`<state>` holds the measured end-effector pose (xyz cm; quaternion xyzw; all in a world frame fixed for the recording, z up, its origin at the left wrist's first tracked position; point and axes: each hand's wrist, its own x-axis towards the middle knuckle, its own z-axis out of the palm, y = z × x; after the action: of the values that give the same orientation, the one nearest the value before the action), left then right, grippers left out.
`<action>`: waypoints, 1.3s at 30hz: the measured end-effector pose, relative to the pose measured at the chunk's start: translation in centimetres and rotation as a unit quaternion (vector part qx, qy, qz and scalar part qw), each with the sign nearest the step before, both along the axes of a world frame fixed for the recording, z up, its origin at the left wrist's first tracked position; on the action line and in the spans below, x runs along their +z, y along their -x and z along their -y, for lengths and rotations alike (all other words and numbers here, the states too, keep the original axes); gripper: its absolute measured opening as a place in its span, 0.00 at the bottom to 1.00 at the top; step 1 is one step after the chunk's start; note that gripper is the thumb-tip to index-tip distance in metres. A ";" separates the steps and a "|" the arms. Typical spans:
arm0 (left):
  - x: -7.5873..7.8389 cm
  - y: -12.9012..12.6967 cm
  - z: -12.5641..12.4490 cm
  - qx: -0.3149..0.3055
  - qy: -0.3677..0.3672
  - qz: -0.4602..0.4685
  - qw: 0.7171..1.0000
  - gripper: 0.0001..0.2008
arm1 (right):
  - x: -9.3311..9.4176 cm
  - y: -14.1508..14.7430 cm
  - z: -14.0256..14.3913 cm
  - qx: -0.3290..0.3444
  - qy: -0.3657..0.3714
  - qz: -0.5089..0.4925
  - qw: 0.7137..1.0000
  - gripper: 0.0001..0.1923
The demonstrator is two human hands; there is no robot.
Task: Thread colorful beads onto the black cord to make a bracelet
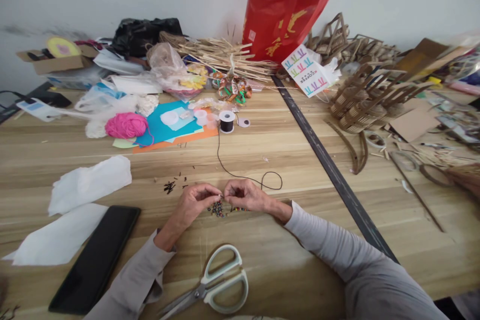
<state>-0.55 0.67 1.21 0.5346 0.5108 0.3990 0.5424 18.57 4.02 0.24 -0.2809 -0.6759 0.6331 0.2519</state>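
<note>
Both hands rest near the worktop's (285, 145) front edge, fingertips almost meeting. The left hand (193, 202) is curled, thumb and forefinger pinched on something too small to make out. The right hand (247, 195) is likewise pinched shut on the black cord (240, 176), which loops back to the spool (227, 121). A cluster of small beads (218, 208) lies just below the fingertips. Scissors (213, 285) lie at the front edge.

A single head-worn view looks forward and down over the wooden surface (285, 150), close above the scissors (213, 285) at its lower edge, facing the wall beyond the red bag (285, 5).
</note>
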 end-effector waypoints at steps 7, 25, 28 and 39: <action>-0.1 0.0 0.0 -0.001 0.000 0.003 1.000 0.05 | 0.0 0.0 0.0 0.000 -0.002 0.001 1.000 0.07; -0.5 0.0 0.1 0.005 -0.012 0.006 1.000 0.05 | 0.3 0.1 0.0 -0.019 -0.011 0.001 1.000 0.11; -0.5 -0.1 0.1 0.005 -0.012 0.006 1.000 0.05 | 0.2 0.2 0.1 -0.021 -0.016 0.006 1.000 0.12; -0.4 0.1 0.0 0.002 -0.013 0.010 1.000 0.05 | 0.3 0.1 0.1 -0.024 -0.021 -0.001 0.999 0.13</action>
<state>-0.61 0.64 0.83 0.5365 0.5015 0.4115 0.5398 18.49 3.87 0.52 -0.2913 -0.6822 0.6124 0.2733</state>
